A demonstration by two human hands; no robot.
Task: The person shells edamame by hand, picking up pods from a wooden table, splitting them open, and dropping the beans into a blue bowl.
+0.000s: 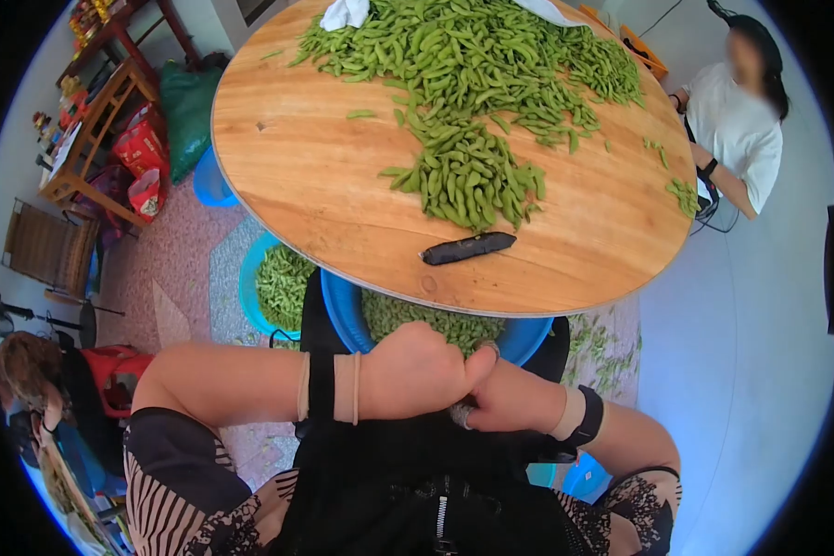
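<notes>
Edamame pods (468,176), matte green and slender, lie heaped across the round, smooth-grained wooden table (315,176), with a dark, oblong knife-like tool (468,248) just below the heap near the table's front edge. Below that edge, over a round blue plastic basin (343,315) full of more pods, the left hand (417,371) is curled into a loose fist and the right hand (510,400) presses against it, fingers closed around something small and metallic-looking that I cannot identify. A 2nd person in a white shirt (737,120) sits at the table's right side.
</notes>
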